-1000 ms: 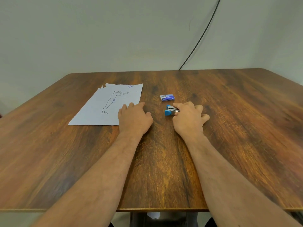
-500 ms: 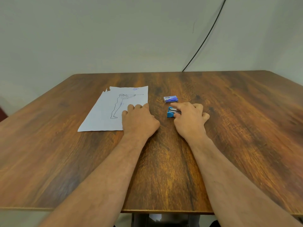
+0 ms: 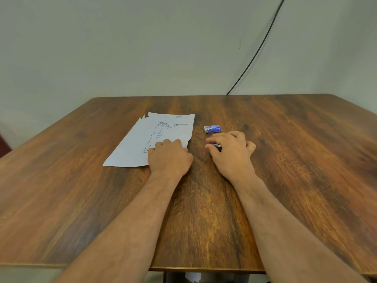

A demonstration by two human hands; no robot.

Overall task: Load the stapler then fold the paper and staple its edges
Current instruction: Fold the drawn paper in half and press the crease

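Note:
A white sheet of paper [image 3: 142, 140] with a drawn figure lies flat on the wooden table [image 3: 306, 160], left of centre. My left hand [image 3: 169, 157] rests palm down on the sheet's near right corner. My right hand [image 3: 230, 154] covers the small stapler [image 3: 216, 146]; its fingers curl around it and only a dark metal bit shows under them. A small blue box of staples [image 3: 212, 128] lies just beyond the right hand, apart from it.
A black cable [image 3: 255, 54] runs down the wall to the table's far edge. The table's near edge [image 3: 204, 269] is close to my body.
My right hand has closed over the stapler, hiding its blue end. My left hand has slid further onto the paper's corner. The view shifted slightly.

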